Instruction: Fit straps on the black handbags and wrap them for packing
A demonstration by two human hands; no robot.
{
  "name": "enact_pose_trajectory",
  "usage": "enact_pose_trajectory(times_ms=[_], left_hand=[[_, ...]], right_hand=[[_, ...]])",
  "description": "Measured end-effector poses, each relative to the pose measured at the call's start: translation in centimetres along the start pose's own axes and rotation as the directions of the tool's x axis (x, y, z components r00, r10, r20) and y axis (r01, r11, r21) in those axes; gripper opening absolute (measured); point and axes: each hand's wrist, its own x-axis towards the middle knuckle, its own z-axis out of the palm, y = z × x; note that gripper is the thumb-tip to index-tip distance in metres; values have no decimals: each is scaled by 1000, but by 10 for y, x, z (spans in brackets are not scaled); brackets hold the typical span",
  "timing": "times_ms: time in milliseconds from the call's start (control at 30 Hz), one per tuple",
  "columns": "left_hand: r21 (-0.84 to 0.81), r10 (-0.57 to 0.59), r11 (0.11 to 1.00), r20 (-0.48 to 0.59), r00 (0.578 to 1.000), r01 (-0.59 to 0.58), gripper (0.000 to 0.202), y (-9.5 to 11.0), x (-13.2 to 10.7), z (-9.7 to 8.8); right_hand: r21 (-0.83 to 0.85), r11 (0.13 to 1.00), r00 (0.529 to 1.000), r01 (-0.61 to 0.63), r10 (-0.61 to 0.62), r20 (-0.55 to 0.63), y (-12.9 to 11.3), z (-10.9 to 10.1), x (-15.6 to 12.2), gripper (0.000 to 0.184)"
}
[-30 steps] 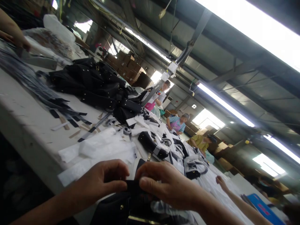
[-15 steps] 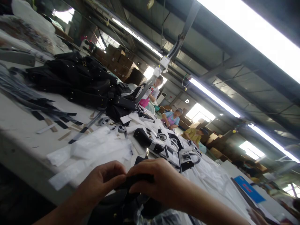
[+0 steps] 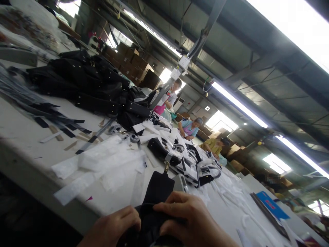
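At the lower edge of the view, my left hand (image 3: 115, 224) has its fingers curled against the left side of a black bag (image 3: 150, 221). Opposite it, my right hand (image 3: 191, 218) grips the bag's upper edge between thumb and fingers. Much of the bag is cut off by the frame or covered by my hands. Just beyond them lies a flat black tag (image 3: 158, 188) with a gold metal clasp (image 3: 167, 167) at its far end; whether it is joined to the bag, I cannot tell.
White paper sheets (image 3: 100, 161) spread over the white table (image 3: 23, 140). Black bags (image 3: 84, 82) are heaped at the back left, beside a bundle of straps (image 3: 28, 99). Wrapped black and white pieces (image 3: 164, 151) lie ahead. A blue packet (image 3: 272, 206) rests at right. Several people work farther off.
Both hands have moved lower and toward the right. The fingers have shifted from a black strip held up between them to the bag's edge, and the black tag now shows more fully.
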Motion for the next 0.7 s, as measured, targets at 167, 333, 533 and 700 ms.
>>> enact_pose_trajectory(times_ms=[167, 333, 533, 700], left_hand=[[-19, 81, 996, -99, 992, -83, 20, -17, 11, 8], [-17, 183, 981, -248, 951, -193, 16, -37, 18, 25], [-15, 169, 984, -217, 961, -177, 13, -45, 24, 34], [-79, 161, 979, -246, 956, -185, 16, -44, 21, 35]], right_hand=[[-175, 966, 977, 188, -202, -63, 23, 25, -3, 45], [-287, 942, 958, 173, -228, -171, 35, 41, -6, 40], [-293, 931, 922, 217, -294, -253, 39, 52, -6, 38], [-348, 913, 932, 214, -298, -207, 38, 57, -2, 38]])
